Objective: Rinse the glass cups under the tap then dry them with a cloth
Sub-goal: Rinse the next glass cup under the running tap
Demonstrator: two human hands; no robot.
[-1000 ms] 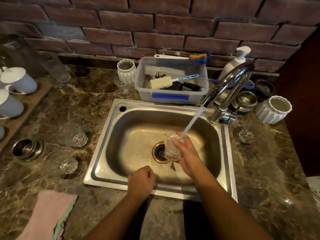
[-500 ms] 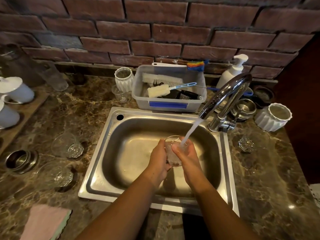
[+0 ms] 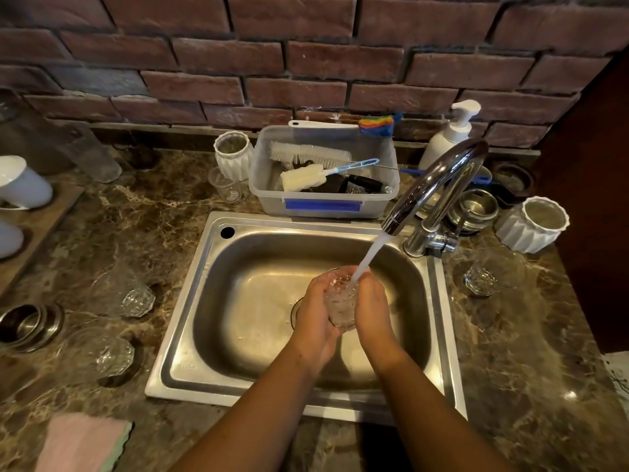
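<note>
I can't read any writing; the blue label (image 3: 322,205) on the plastic tub (image 3: 325,185) looks blank. My left hand (image 3: 315,315) and right hand (image 3: 372,310) wrap opposite sides of the glass cup (image 3: 340,306), upright over the sink (image 3: 218,291), catching the tap (image 3: 432,185) stream.

A red-brown brick wall (image 3: 306,63) with dark mortar lines fills the top of the frame. A narrow ledge (image 3: 153,127) runs along its foot. Below it spreads the counter (image 3: 527,369), a dark brown marbled stone with pale veins, glossy enough to show small bright glints of light at the lower right. A dark wooden panel (image 3: 599,199) stands upright at the right edge. The light is warm and dim.
</note>
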